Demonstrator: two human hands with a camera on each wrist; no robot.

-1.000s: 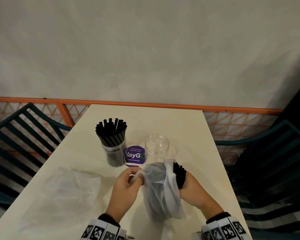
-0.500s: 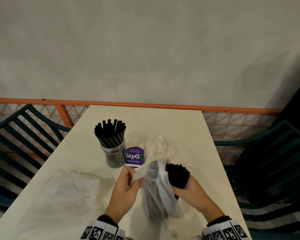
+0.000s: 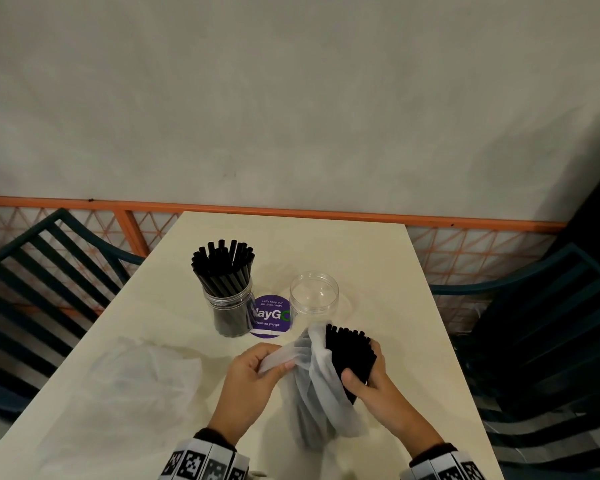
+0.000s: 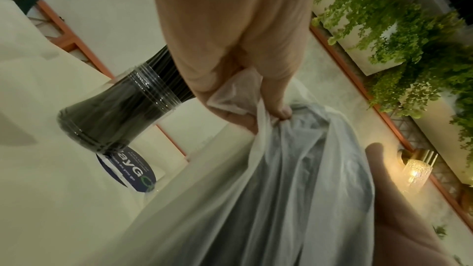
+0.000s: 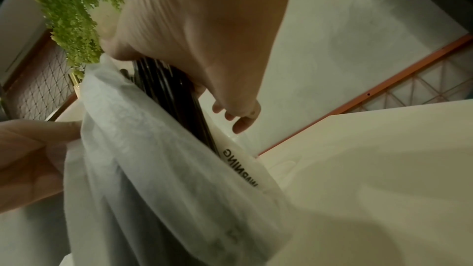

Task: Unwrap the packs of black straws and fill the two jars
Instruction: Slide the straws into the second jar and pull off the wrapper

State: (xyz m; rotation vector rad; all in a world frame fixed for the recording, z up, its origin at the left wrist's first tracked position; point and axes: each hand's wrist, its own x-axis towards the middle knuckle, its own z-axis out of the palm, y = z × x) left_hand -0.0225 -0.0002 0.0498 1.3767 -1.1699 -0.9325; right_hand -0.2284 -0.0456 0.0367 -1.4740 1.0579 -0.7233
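Observation:
My right hand (image 3: 368, 372) grips a bundle of black straws (image 3: 350, 355) that sticks halfway out of a translucent plastic wrapper (image 3: 321, 400). Beside it, my left hand (image 3: 257, 368) pinches the wrapper's open edge and holds it off to the left. In the left wrist view the left hand's fingers (image 4: 274, 96) curl on the wrapper (image 4: 281, 179). The right wrist view shows the straws (image 5: 174, 92) leaving the wrapper (image 5: 153, 169). Behind my hands stands an empty clear jar (image 3: 314, 296). To its left is a jar full of black straws (image 3: 227, 292).
An empty crumpled wrapper (image 3: 142, 379) lies on the cream table (image 3: 326, 244) at the left. A purple round sticker (image 3: 270, 317) sits between the jars. Dark slatted chairs (image 3: 541, 334) flank the table, and an orange rail (image 3: 291, 209) runs along the wall.
My right hand has drawn the straw bundle further up and out of the wrapper. My left hand keeps hold of the wrapper's edge. The jars have not moved.

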